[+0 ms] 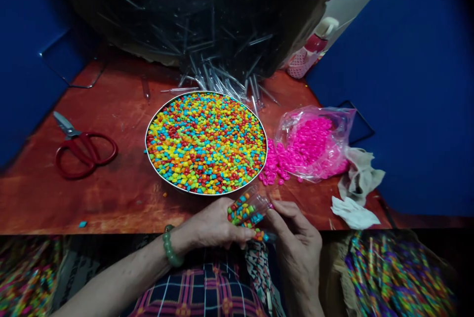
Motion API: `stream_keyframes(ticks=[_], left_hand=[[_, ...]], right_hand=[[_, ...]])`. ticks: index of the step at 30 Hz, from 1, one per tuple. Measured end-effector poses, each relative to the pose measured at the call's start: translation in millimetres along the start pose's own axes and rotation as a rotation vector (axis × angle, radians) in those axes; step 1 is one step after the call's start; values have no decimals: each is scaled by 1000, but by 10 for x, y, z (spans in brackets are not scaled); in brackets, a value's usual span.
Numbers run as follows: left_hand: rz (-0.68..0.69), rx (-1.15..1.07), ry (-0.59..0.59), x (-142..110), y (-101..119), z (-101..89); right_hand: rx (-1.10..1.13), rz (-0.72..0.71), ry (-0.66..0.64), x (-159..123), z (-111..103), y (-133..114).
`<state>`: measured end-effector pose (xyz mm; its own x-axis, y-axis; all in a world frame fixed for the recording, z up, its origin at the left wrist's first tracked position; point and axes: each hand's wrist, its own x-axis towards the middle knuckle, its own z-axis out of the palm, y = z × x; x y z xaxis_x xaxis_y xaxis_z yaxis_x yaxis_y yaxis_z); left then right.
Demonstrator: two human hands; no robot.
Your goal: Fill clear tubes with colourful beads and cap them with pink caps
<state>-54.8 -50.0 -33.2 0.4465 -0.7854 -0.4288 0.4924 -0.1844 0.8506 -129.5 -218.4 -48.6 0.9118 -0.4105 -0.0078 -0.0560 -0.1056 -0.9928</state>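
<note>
A round metal tray heaped with small multicoloured candies stands in the middle of the red-brown table. Just in front of it, at the table's near edge, my left hand is closed round clear plastic tubes filled with the same candies. A green bead bracelet is on that wrist. My right hand pinches the right end of the tubes, where a pink cap shows.
Red-handled scissors lie at the left. An open plastic bag of pink caps spills beside the tray, with white cloths next to it. A pile of empty clear tubes lies behind. Filled tubes sit below right.
</note>
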Motion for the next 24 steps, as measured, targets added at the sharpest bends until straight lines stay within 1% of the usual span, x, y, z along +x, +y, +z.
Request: stream_keyframes(ticks=[4, 7, 11, 13, 18, 20, 21, 24], left_hand=[[4, 14, 20, -12, 8, 11], [43, 21, 30, -15, -11, 19], [34, 4, 49, -10, -30, 24], [24, 3, 61, -10, -27, 22], [-5, 9, 77, -35, -23, 28], [-21, 36, 79, -47, -33, 38], [-17, 46, 78, -50, -39, 43], [44, 7, 66, -43, -60, 54]], right_hand=[[-5, -19, 36, -37, 33, -23], [-72, -110, 43, -78, 74, -55], [-218, -260, 39, -107, 139, -88], [-258, -304, 34, -97, 170, -93], [-336, -362, -7, -84, 220, -45], [-340, -340, -25, -98, 201, -16], [-312, -295, -39, -97, 173, -7], [-141, -52, -157, -8, 20, -14]])
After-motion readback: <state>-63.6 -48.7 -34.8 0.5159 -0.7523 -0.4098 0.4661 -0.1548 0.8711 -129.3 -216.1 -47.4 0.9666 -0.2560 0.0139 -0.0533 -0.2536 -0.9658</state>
